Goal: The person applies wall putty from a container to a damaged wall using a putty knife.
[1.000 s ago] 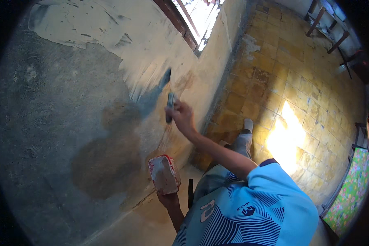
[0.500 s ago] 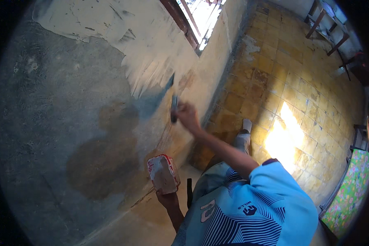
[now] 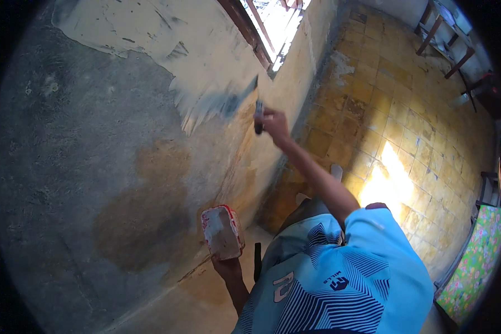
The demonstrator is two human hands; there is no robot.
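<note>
My right hand (image 3: 274,123) is closed round the dark handle of a putty knife (image 3: 258,114). Its blade points up toward the window, at the pale coated part of the wall; whether the edge touches is hard to tell. Low in front of the wall, my left hand (image 3: 227,268) grips a red-rimmed tub (image 3: 222,231) from beneath, tilted so its inside shows, smeared with whitish paste. The wall (image 3: 122,111) is bare grey on the left, with a ragged-edged cream coat (image 3: 206,61) spread over its upper part.
A barred window (image 3: 270,28) opens above the coated patch. Yellow floor tiles (image 3: 373,100) stretch off to the right, with a bright sunlit spot. A wooden table (image 3: 442,36) stands at the far right, and a green flowered cloth (image 3: 476,256) lies nearer.
My right hand has moved up and to the right with the putty knife, nearer the window. The tub in my left hand has hardly shifted.
</note>
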